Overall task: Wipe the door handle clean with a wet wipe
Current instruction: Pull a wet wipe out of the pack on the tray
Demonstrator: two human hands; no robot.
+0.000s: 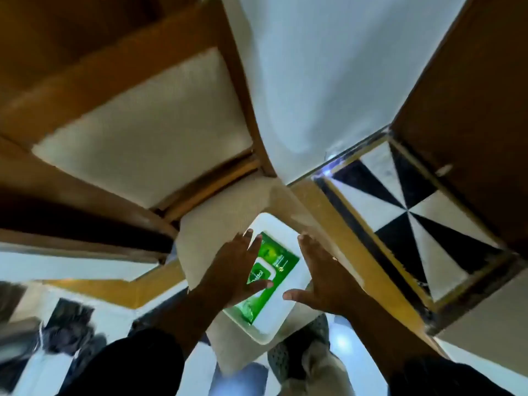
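Observation:
A green pack of wet wipes lies flat in a white tray, which rests on a cream chair seat. My left hand hovers over the pack's left side with fingers spread, the thumb near the pack's white flap. Just right of the pack, over the tray's right edge, is my right hand, also spread and holding nothing. Both sleeves are dark. No door handle is visible in this blurred view.
A second wooden chair with a cream seat stands at the left. A white wall rises behind. A brown wooden door or panel is at the right, above a black and white patterned floor. My feet show below.

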